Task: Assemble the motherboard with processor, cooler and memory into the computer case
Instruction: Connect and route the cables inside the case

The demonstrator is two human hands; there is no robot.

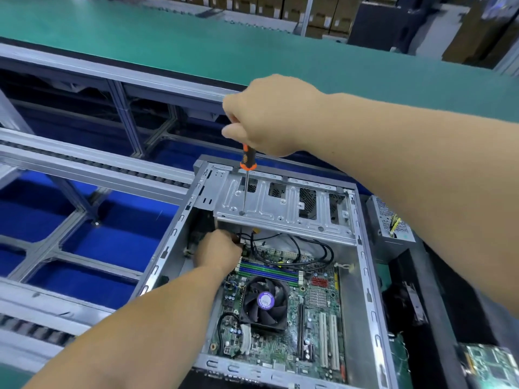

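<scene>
The open grey computer case [368, 276] lies on its side in front of me. Inside it sits the green motherboard [317, 327] with a black cooler fan [265, 303] and memory sticks [266, 272] beside it. My right hand [269, 113] grips an orange-and-black screwdriver [247, 161] upright, its tip on a screw in the metal drive cage [280, 209]. My left hand [219, 252] reaches under the cage's left end among black cables [295, 248]; its fingertips are hidden, so what it holds is unclear.
A grey power supply [389, 223] with coloured wires lies right of the case. Another circuit board [488, 363] sits at the bottom right. An aluminium conveyor frame [84, 164] over blue flooring runs on the left, with a green bench top [196, 43] behind.
</scene>
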